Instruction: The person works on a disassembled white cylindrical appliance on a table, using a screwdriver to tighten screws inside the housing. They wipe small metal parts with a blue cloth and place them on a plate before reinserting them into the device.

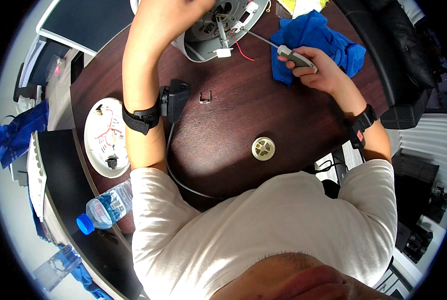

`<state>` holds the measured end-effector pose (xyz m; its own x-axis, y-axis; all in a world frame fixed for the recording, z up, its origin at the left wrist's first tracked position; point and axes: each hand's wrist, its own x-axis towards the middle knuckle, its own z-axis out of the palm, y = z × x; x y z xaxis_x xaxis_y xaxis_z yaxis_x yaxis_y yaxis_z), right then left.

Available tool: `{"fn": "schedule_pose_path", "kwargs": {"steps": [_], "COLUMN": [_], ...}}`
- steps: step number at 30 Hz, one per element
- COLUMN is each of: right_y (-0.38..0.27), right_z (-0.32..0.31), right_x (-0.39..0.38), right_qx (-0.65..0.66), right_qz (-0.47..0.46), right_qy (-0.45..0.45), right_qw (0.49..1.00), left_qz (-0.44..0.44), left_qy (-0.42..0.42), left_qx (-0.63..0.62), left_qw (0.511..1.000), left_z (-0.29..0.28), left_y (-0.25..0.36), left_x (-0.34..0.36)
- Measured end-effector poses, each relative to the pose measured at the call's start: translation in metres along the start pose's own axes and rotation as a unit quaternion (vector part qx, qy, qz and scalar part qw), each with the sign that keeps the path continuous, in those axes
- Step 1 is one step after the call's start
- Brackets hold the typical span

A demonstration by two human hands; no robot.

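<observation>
My right hand (317,70) is closed around the grey and white handle of a screwdriver (297,57). Its thin shaft runs left to the rim of an opened round appliance (201,47) at the far edge of the table. Inside that grey shell are dark motor-like parts, a metal bracket with a white block, and a loose red wire (243,51). My left hand (186,11) reaches over the appliance's left side; its fingers are cut off by the top of the picture. Beside my right hand, a crumpled blue cloth (318,40) lies on the table.
On the dark wooden table (218,150) are a small metal clip (205,97), a round cream-coloured cap (263,149) and a white oval cover (94,147) with wires. A blue-capped water bottle (103,210) lies at the left edge. A black cable runs from my left wrist device.
</observation>
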<state>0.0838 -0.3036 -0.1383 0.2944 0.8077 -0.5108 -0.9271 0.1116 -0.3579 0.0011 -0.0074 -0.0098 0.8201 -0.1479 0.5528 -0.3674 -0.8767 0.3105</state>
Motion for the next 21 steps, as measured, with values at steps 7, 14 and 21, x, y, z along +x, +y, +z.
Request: {"fn": "schedule_pose_path", "kwargs": {"steps": [7,14,21], "right_y": [0.015,0.045,0.028], "right_z": [-0.001,0.009,0.016], "right_x": [0.007,0.010,0.001], "right_qx": [-0.516,-0.792,-0.377], "right_qz": [-0.262,-0.461,-0.179], "right_qy": [0.169,0.247,0.204], "right_qw": [0.798,0.315,0.886], "left_qz": [0.020,0.006,0.004], "left_qy": [0.002,-0.002,-0.009], "left_qx": [0.010,0.027,0.010], "left_qw": [1.000,1.000,1.000], "left_z": [0.000,-0.001,-0.004], "left_y": [0.000,0.002,0.001], "left_x": [0.000,0.000,0.000]}}
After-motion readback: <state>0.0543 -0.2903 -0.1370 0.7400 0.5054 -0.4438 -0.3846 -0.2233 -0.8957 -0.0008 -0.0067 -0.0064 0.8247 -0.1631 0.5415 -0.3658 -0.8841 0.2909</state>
